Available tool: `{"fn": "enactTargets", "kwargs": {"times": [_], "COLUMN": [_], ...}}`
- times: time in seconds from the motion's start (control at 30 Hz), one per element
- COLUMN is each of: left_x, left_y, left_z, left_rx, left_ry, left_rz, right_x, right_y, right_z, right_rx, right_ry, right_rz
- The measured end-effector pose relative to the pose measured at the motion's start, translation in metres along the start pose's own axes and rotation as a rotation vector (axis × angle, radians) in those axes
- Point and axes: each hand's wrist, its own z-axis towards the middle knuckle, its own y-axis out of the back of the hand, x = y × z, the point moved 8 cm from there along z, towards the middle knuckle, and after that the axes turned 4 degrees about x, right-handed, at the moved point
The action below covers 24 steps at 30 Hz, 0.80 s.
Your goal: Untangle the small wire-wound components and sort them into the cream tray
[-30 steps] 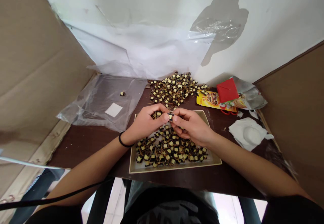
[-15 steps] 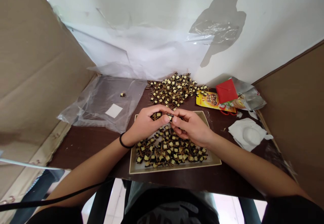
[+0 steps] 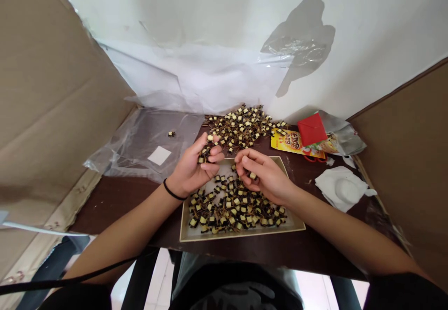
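A shallow beige tray (image 3: 185, 235) near the table's front edge holds several small black-and-yellow wound parts with thin leads (image 3: 231, 207). My left hand (image 3: 192, 167) hovers over the tray's far left corner, fingers curled round a few of these parts, one at the thumb tip. My right hand (image 3: 262, 174) is over the tray's far middle, fingers bent, with one part tucked under them. A larger loose heap of the same parts (image 3: 241, 125) lies on the table just behind both hands.
Clear plastic sheeting (image 3: 147, 139) with a white label and one stray part covers the back left. A yellow snack packet (image 3: 292, 142), red packet (image 3: 313, 128) and crumpled white tissue (image 3: 343, 186) sit at right. Cardboard walls stand on both sides. A black cable runs by my left arm.
My hands were pinched together on one part above the tray. They have drawn apart: the left has moved back toward the loose heap, the right has dropped slightly toward the tray.
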Motion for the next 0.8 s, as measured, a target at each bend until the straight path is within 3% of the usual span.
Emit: {"fn": "enactTargets", "kwargs": {"times": [0.07, 0.2, 0.33, 0.57, 0.8], "left_x": [-0.007, -0.017, -0.023, -0.033, -0.038], "left_y": [0.004, 0.015, 0.017, 0.024, 0.023], "left_z": [0.001, -0.002, -0.004, -0.004, -0.008], "left_rx": [-0.072, -0.239, -0.279, -0.265, -0.29], "left_ry": [-0.022, -0.084, -0.129, -0.205, -0.221], "left_rz": [-0.115, -0.116, -0.057, 0.093, -0.023], "right_x": [-0.002, -0.009, -0.014, -0.013, -0.005], "right_y": [0.002, 0.0, -0.002, -0.006, -0.003], "right_z": [0.001, 0.004, 0.006, 0.004, 0.003], "right_rx": [-0.021, 0.02, 0.07, 0.133, 0.1], "right_ry": [-0.013, -0.078, -0.135, -0.131, 0.001], "right_rz": [0.053, 0.259, 0.337, 0.198, -0.006]}}
